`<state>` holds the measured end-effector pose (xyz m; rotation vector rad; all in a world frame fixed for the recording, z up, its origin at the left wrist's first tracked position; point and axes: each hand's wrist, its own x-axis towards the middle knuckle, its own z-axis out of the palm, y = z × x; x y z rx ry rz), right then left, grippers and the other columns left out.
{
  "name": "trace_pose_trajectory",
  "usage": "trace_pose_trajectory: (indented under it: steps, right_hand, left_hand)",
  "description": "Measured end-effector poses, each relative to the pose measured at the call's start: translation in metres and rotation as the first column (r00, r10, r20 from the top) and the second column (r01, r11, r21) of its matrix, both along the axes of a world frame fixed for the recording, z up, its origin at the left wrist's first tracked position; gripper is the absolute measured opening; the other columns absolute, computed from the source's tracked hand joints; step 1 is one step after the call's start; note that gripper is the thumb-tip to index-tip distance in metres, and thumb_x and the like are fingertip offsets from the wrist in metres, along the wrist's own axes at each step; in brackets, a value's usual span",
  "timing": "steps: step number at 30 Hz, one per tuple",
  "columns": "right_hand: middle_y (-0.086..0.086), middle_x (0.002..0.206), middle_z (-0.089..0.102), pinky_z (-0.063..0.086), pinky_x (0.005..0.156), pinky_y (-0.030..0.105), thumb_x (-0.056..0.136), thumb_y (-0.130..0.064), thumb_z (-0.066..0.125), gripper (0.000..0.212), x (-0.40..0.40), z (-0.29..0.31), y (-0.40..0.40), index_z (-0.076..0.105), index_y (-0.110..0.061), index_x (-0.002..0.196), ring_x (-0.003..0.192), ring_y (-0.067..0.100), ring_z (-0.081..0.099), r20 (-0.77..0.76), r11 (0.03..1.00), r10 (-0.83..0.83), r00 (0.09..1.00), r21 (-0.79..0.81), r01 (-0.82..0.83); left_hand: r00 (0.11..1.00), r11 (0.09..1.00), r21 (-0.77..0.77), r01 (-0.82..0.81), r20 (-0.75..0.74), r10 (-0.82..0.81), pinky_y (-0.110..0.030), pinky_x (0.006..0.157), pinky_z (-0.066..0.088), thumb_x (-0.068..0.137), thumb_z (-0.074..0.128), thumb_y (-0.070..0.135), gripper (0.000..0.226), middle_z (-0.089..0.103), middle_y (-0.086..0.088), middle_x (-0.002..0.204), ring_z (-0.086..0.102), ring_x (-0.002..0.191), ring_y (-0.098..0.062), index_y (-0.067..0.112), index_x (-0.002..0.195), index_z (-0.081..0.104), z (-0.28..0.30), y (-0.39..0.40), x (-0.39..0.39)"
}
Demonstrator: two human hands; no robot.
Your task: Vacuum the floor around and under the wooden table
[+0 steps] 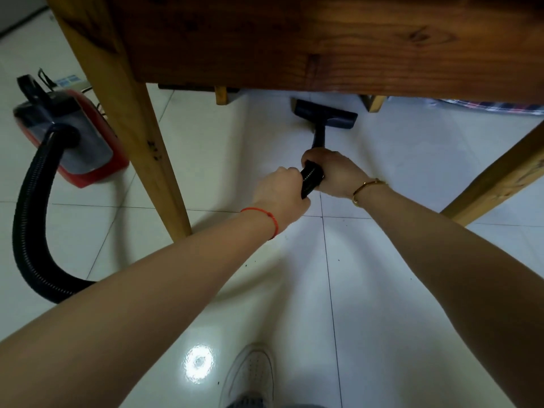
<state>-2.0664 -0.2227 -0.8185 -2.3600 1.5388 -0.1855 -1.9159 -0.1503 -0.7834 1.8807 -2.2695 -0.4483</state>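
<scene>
Open floor (382, 275) between bench legs (141, 142); low bench apron (294, 45) overhead, far legs (221, 95) beyond nozzle (323, 113).

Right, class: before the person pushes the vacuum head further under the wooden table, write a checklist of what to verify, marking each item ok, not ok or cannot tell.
1. Both hands hold the wand: ok. Left hand and right hand each have a grip on the black wand.
2. Vacuum head flat on the floor: ok, as far as visible.
3. Path clear of the far table legs: cannot tell; the tabletop hides the area beyond.
4. Hose free of the near table leg: ok, it curves left of it.
5. Vacuum body running: cannot tell.
</scene>
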Motion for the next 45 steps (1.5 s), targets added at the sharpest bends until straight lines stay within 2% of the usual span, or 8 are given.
trace_pose_trajectory:
  steps: [5, 10, 12, 20, 31, 36, 41, 45]
  right_hand:
    - [0.006, 0.091, 0.056, 0.049, 0.064, 0.032, 0.074, -0.018, 0.070, 0.025, 0.017, -0.002, 0.050, 0.056, -0.010, 0.092, 0.076, 0.020, 0.051, 0.113, 0.973, 0.101, 0.988, -0.218, -0.075]
    - [0.002, 0.090, 0.057, 0.050, 0.062, 0.033, 0.072, -0.023, 0.073, 0.029, 0.040, 0.006, 0.102, 0.054, -0.013, 0.092, 0.078, 0.019, 0.054, 0.193, 0.957, 0.113, 0.975, -0.285, -0.055]
    - [0.000, 0.089, 0.056, 0.045, 0.061, 0.028, 0.074, -0.027, 0.072, 0.029, 0.048, 0.008, 0.119, 0.054, -0.014, 0.091, 0.079, 0.017, 0.052, 0.169, 0.944, 0.147, 0.975, -0.318, -0.087]
    - [0.002, 0.077, 0.058, 0.039, 0.056, 0.025, 0.071, -0.027, 0.075, 0.030, 0.080, 0.018, 0.160, 0.051, -0.012, 0.082, 0.069, 0.019, 0.054, 0.016, 0.863, 0.221, 0.975, -0.470, -0.187]
    - [0.001, 0.067, 0.058, 0.036, 0.042, 0.025, 0.061, -0.030, 0.082, 0.036, 0.054, 0.010, 0.150, 0.054, -0.012, 0.075, 0.059, 0.019, 0.056, -0.046, 0.846, -0.046, 0.998, -0.532, 0.015]
    - [0.004, 0.069, 0.059, 0.041, 0.048, 0.028, 0.063, -0.025, 0.081, 0.034, 0.015, 0.000, 0.132, 0.054, -0.010, 0.078, 0.064, 0.023, 0.057, -0.065, 0.857, -0.199, 0.978, -0.496, 0.141]
    - [0.007, 0.083, 0.062, 0.037, 0.056, 0.029, 0.077, -0.028, 0.072, 0.030, -0.025, -0.003, 0.110, 0.053, -0.010, 0.092, 0.083, 0.026, 0.058, -0.134, 0.882, -0.298, 0.945, -0.417, 0.219]
    - [0.009, 0.092, 0.060, 0.043, 0.061, 0.032, 0.082, -0.026, 0.067, 0.028, -0.045, -0.002, 0.095, 0.052, -0.009, 0.098, 0.085, 0.028, 0.059, -0.129, 0.902, -0.352, 0.927, -0.313, 0.299]
  left_hand:
    - [0.996, 0.999, -0.030, 0.034, 0.078, -0.032, -0.029, 0.057, 0.035, 0.083, 0.055, 0.024, 0.015, 0.045, -0.001, 0.073, 0.046, 0.063, -0.024, 0.013, 0.092, 0.049, 0.016, 0.045, 0.032]
    - [0.985, 0.991, -0.028, 0.130, 0.118, -0.126, -0.027, 0.049, 0.039, 0.085, 0.055, 0.030, 0.019, 0.047, 0.002, 0.068, 0.051, 0.059, -0.022, 0.016, 0.097, 0.052, 0.033, 0.091, 0.067]
    - [0.977, 0.986, -0.028, 0.165, 0.144, -0.159, -0.024, 0.043, 0.033, 0.085, 0.056, 0.032, 0.018, 0.047, 0.005, 0.066, 0.050, 0.055, -0.017, 0.018, 0.096, 0.051, 0.040, 0.107, 0.082]
    - [0.933, 0.967, -0.043, 0.250, 0.279, -0.229, -0.021, 0.046, 0.032, 0.083, 0.056, 0.033, 0.020, 0.042, 0.010, 0.064, 0.046, 0.054, -0.012, 0.024, 0.100, 0.052, 0.057, 0.141, 0.126]
    - [0.912, 0.949, -0.050, 0.311, 0.296, -0.283, -0.022, 0.046, 0.035, 0.085, 0.054, 0.031, 0.018, 0.056, 0.006, 0.072, 0.056, 0.060, -0.015, 0.025, 0.102, 0.051, 0.046, 0.107, 0.098]
    - [0.911, 0.941, -0.059, 0.333, 0.276, -0.305, -0.031, 0.058, 0.046, 0.083, 0.052, 0.029, 0.021, 0.063, -0.004, 0.084, 0.061, 0.072, -0.029, 0.020, 0.103, 0.051, 0.033, 0.075, 0.053]
    - [0.914, 0.938, -0.042, 0.343, 0.244, -0.323, -0.031, 0.058, 0.036, 0.085, 0.053, 0.026, 0.025, 0.062, -0.008, 0.092, 0.051, 0.068, -0.027, 0.015, 0.107, 0.051, 0.022, 0.046, 0.006]
    - [0.912, 0.936, -0.038, 0.351, 0.239, -0.332, -0.030, 0.056, 0.034, 0.085, 0.053, 0.024, 0.026, 0.055, -0.007, 0.086, 0.044, 0.065, -0.024, 0.012, 0.109, 0.052, 0.019, 0.032, -0.019]
